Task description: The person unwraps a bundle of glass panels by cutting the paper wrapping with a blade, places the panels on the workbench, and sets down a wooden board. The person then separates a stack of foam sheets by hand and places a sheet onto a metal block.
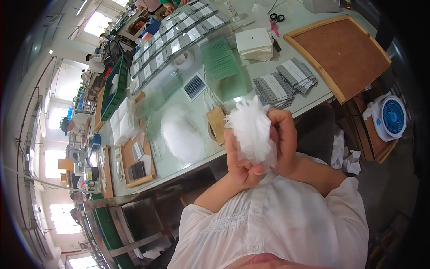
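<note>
Between my two hands is a thick bunch of thin white sheets (251, 130), their edges fanned out and uneven. My left hand (239, 168) grips its left and lower side, with the thumb across the bottom. On the other side my right hand (284, 139) is closed round the sheets with bent fingers. The bunch is held up in front of my chest, above the table's near edge. Just beyond it lies a brown cardboard-like piece (216, 124). A fluffy-looking white pile (181, 136) rests on the table to the left.
Small solar panels (194, 87) and bundled grey strips (274, 88) lie on the glass-topped table. Green glass sheets (221, 62), white cards (254, 42) and scissors (277, 18) are farther back. A wooden-framed board (338, 54) overhangs at right, near a blue fan (393, 115). Other people work beyond.
</note>
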The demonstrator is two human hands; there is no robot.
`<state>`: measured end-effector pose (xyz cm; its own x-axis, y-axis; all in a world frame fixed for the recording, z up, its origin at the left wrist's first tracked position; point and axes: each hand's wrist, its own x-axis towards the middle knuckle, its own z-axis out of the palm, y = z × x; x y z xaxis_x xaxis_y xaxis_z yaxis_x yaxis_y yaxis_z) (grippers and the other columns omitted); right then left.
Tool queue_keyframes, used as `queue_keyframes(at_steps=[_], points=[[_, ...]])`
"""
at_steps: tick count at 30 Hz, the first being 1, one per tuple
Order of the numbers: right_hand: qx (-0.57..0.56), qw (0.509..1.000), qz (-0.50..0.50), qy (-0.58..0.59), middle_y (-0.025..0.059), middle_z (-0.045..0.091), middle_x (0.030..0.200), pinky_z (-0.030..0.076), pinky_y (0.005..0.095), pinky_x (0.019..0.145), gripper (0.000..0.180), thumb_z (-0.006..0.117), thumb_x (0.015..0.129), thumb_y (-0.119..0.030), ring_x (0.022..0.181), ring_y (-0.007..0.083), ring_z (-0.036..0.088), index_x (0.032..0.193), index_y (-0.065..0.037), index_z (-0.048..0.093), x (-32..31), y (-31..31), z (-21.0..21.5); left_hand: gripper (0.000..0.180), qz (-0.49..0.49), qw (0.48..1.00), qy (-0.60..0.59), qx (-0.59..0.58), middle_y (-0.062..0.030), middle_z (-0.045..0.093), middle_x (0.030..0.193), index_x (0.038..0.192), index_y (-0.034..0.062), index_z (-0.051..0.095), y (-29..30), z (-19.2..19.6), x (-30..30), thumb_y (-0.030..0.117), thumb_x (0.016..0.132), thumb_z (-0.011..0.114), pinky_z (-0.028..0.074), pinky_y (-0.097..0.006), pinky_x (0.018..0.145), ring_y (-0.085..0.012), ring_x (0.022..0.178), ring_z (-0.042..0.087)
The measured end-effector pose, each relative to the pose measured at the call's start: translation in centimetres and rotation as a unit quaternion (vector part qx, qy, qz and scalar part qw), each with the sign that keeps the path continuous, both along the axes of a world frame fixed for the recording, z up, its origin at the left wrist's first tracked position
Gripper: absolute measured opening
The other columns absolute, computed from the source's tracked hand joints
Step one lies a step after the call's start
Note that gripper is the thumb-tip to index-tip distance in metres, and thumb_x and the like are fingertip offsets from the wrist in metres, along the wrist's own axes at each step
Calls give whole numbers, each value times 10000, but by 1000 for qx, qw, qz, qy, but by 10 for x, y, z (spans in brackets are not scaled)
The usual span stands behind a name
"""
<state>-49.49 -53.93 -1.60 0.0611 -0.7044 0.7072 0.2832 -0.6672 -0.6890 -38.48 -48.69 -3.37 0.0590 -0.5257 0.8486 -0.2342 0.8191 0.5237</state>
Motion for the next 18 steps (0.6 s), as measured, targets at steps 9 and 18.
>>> queue_keyframes(at_steps=[9,18], points=[[215,949,216,-87,40,505,916,426,244,704,149,567,895,-113,774,69,481,966,-41,457,-18,6,18,670,-129,941,-213,228,-233,473,1239,1209,24,459,-7,32,19,368,724,767,345,-547,985,-410,1066,538],[-375,916,-96,109,126,622,773,515,343,525,264,705,740,-104,649,255,634,880,-38,492,-19,-28,-11,474,-70,969,90,218,-147,401,1213,1205,82,343,-1,27,-1,414,914,513,341,-406,970,-248,1128,438]])
